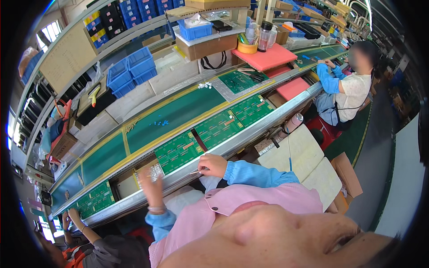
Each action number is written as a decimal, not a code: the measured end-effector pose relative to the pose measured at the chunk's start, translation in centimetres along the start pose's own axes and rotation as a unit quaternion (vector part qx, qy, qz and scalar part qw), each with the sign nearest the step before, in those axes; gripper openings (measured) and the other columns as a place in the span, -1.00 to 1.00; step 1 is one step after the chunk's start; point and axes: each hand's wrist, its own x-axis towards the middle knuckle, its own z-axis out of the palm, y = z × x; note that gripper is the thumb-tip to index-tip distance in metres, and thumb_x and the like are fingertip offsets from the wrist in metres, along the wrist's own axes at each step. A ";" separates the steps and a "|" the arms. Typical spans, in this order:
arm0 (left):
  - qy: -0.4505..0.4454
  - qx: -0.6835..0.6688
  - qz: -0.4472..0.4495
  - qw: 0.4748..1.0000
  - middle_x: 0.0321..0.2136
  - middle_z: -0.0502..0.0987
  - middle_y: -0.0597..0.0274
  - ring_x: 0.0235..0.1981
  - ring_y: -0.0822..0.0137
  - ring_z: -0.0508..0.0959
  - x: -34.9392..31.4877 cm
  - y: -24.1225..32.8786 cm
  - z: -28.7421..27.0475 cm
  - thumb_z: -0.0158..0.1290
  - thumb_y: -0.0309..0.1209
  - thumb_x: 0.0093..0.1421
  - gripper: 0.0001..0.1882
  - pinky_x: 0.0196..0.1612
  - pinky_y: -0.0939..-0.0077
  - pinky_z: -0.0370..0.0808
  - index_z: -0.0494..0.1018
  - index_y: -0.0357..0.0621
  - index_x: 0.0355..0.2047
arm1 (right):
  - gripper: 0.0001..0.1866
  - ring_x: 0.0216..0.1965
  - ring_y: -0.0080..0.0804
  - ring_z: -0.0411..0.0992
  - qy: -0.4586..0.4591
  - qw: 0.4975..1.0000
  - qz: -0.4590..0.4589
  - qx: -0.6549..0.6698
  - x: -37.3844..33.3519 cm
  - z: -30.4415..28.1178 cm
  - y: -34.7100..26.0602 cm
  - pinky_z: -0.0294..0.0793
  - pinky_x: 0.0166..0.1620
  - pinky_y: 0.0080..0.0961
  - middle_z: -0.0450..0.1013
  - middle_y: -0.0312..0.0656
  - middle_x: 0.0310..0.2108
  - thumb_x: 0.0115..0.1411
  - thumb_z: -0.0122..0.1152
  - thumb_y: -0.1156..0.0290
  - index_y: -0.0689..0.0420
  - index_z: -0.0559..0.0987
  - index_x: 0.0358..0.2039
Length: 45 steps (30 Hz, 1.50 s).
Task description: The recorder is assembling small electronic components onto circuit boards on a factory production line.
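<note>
My right hand is at the near metal rail, its fingers pinched on a thin, light-coloured piece that points left; its kind is too small to make out. To its left, my left hand is raised over the rail, the fingers smeared by motion, so I cannot tell whether it holds anything. Just beyond my hands a green circuit board lies flat on the line. Two more, a middle circuit board and a farther circuit board, follow it to the right.
Small blue parts and white parts lie on the green belt behind the boards. Blue bins stand beyond. One co-worker sits at the right; another co-worker's hands are on a board at lower left.
</note>
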 end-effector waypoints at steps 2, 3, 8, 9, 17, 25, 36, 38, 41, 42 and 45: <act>0.060 0.167 -0.057 0.982 0.00 0.28 -0.10 0.08 -0.05 0.19 0.1 -4.8 -2.3 0.17 -0.44 -0.08 -0.43 0.16 0.19 0.12 0.28 -0.35 -0.04 | -0.90 -0.35 -0.30 0.35 0.001 1.000 0.012 0.002 -0.1 -0.3 0.1 0.36 -0.29 -0.38 0.35 -0.28 -0.49 -0.04 0.19 0.35 0.06 0.48 -0.52; 0.056 0.240 -0.116 0.962 0.04 0.24 -0.11 0.12 -0.07 0.15 -0.4 -8.6 -3.4 0.14 -0.36 -0.01 -0.43 0.19 0.18 0.07 0.26 -0.38 -0.02 | -0.90 -0.35 -0.31 0.35 0.001 1.000 0.016 0.005 -0.1 -0.3 0.0 0.36 -0.29 -0.39 0.35 -0.28 -0.49 -0.04 0.19 0.35 0.06 0.48 -0.52; -0.073 0.409 -0.345 0.842 0.18 0.08 -0.05 0.21 -0.15 0.00 -2.4 -15.7 -7.5 -0.24 0.09 0.20 -0.30 0.17 0.10 0.10 0.29 -0.36 0.01 | -0.92 -0.33 -0.32 0.35 -0.009 0.999 0.019 0.037 0.4 0.9 0.1 0.34 -0.27 -0.40 0.36 -0.28 -0.47 -0.03 0.17 0.38 0.07 0.48 -0.50; -0.076 0.413 -0.336 0.843 0.19 0.07 -0.04 0.21 -0.14 -0.01 -2.6 -16.0 -7.6 -0.24 0.08 0.20 -0.31 0.17 0.10 0.09 0.30 -0.35 0.01 | -0.91 -0.33 -0.33 0.35 -0.012 0.999 0.014 0.037 0.4 1.0 0.1 0.35 -0.27 -0.40 0.36 -0.29 -0.48 -0.03 0.17 0.36 0.06 0.48 -0.51; -0.133 0.352 -0.195 0.906 0.15 0.12 -0.11 0.23 -0.13 -0.06 -1.4 -9.5 -5.6 -0.20 -0.08 0.24 -0.44 0.20 0.09 0.02 0.32 -0.38 -0.01 | -0.91 -0.32 -0.31 0.35 0.007 0.999 0.015 0.049 0.5 0.6 0.2 0.35 -0.27 -0.38 0.37 -0.30 -0.48 -0.04 0.17 0.33 0.04 0.48 -0.52; -0.147 0.200 -0.022 0.968 0.16 0.09 -0.14 0.23 -0.19 -0.09 -1.7 -2.8 -2.3 -0.01 -0.23 0.13 -0.48 0.21 0.10 -0.02 0.30 -0.41 -0.01 | -0.89 -0.35 -0.28 0.36 0.034 0.996 -0.006 0.078 0.4 0.5 0.4 0.34 -0.29 -0.36 0.37 -0.26 -0.48 -0.02 0.15 0.33 0.06 0.48 -0.55; -0.128 0.128 0.025 0.983 0.13 0.15 -0.09 0.20 -0.14 -0.01 0.2 2.6 -0.1 0.08 -0.09 0.02 -0.37 0.18 0.13 0.05 0.32 -0.32 -0.01 | -0.91 -0.37 -0.22 0.32 0.063 0.995 0.077 0.003 1.8 -2.7 -1.1 0.33 -0.33 -0.35 0.34 -0.24 -0.50 -0.09 0.23 0.43 0.08 0.49 -0.54; -0.131 0.129 0.019 0.983 0.13 0.15 -0.08 0.21 -0.13 -0.02 -0.1 2.6 -0.4 0.06 -0.07 0.03 -0.36 0.17 0.11 0.05 0.32 -0.33 -0.01 | -0.91 -0.36 -0.24 0.32 0.050 0.997 0.058 -0.008 3.6 -2.8 -1.5 0.34 -0.33 -0.36 0.34 -0.25 -0.49 -0.08 0.23 0.43 0.07 0.49 -0.54; -0.095 0.105 0.021 0.990 0.14 0.13 -0.07 0.21 -0.13 -0.03 -0.1 2.0 -0.9 0.03 -0.06 0.06 -0.37 0.16 0.08 0.03 0.32 -0.35 -0.02 | -0.92 -0.37 -0.29 0.33 0.040 0.998 0.019 -0.053 6.4 -2.4 -2.1 0.35 -0.34 -0.42 0.36 -0.28 -0.48 -0.07 0.23 0.43 0.08 0.50 -0.53; -0.098 0.105 0.017 0.990 0.14 0.13 -0.07 0.21 -0.13 -0.03 0.0 1.5 -1.3 0.03 -0.06 0.06 -0.37 0.16 0.08 0.03 0.32 -0.35 -0.02 | -0.92 -0.39 -0.33 0.33 0.034 0.996 -0.003 -0.077 7.4 -1.9 -2.3 0.35 -0.35 -0.46 0.37 -0.30 -0.46 -0.05 0.22 0.44 0.10 0.50 -0.51; -0.061 0.163 -0.024 0.984 0.14 0.14 -0.08 0.20 -0.17 -0.02 -0.3 -0.7 -2.5 0.03 -0.05 0.07 -0.38 0.16 0.06 0.03 0.34 -0.35 -0.03 | -0.91 -0.36 -0.31 0.33 0.016 0.996 -0.028 -0.078 10.3 0.1 -2.9 0.35 -0.34 -0.42 0.36 -0.32 -0.45 -0.04 0.22 0.39 0.06 0.50 -0.50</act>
